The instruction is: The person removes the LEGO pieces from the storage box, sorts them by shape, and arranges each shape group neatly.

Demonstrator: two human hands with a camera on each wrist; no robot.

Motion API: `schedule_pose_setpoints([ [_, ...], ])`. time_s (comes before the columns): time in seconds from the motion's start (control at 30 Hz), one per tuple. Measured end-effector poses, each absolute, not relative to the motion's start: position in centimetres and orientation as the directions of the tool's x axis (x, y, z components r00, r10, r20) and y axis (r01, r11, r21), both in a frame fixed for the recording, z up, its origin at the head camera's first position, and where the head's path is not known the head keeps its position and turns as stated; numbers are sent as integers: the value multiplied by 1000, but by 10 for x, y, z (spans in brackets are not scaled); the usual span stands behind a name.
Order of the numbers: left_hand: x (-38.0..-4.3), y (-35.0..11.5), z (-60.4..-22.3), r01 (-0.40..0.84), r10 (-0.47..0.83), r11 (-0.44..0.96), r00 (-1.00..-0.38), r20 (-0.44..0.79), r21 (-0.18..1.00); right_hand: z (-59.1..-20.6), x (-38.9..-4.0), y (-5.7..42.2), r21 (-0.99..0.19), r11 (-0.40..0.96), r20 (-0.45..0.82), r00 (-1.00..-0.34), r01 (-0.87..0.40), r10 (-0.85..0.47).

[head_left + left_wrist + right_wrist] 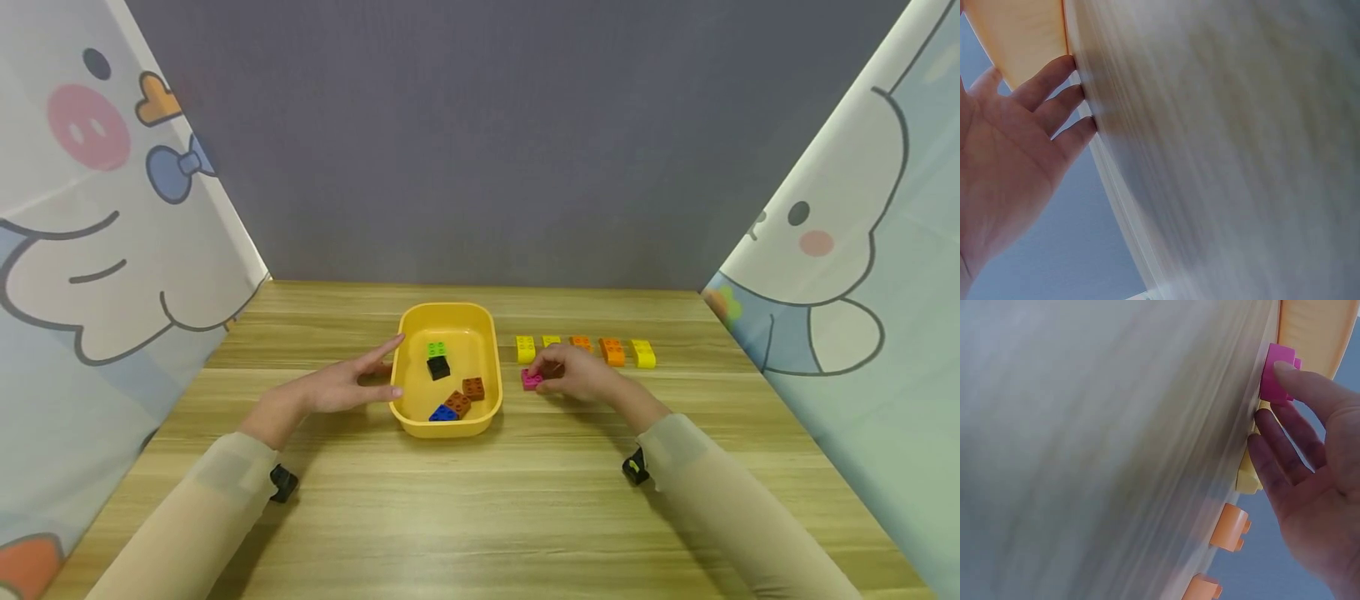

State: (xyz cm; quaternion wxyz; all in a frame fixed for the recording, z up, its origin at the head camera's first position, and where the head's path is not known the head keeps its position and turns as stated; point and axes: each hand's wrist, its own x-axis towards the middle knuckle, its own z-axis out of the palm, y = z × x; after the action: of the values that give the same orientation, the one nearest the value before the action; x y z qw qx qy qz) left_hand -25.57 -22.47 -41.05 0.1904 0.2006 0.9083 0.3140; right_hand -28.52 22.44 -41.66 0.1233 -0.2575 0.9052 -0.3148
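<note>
My right hand (577,375) pinches a pink toy brick (531,381) at the table, just right of a yellow bin (446,431). In the right wrist view the thumb lies on the near side of the pink brick (1272,384), its studs facing away from the table. My left hand (333,389) rests at the bin's left side with fingers spread, thumb and fingertips right at the rim. Inside the bin lie a green brick (437,349), a black brick (438,367), two brown bricks (473,388) and a blue brick (443,413).
Behind the right hand runs a row of bricks: a yellow one (526,348), a partly hidden yellow one (551,340), two orange ones (612,352) and a yellow one (642,353) at the right end. A grey panel (480,167) borders the wooden table (465,517) at the back.
</note>
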Motion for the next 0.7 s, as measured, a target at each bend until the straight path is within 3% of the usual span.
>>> schedule_pose_setpoints([
  [0.7,-256,-225,-411,239,482,721,-847,-224,650,-418,-284,223,-627,660,-22,-838,-413,-546],
])
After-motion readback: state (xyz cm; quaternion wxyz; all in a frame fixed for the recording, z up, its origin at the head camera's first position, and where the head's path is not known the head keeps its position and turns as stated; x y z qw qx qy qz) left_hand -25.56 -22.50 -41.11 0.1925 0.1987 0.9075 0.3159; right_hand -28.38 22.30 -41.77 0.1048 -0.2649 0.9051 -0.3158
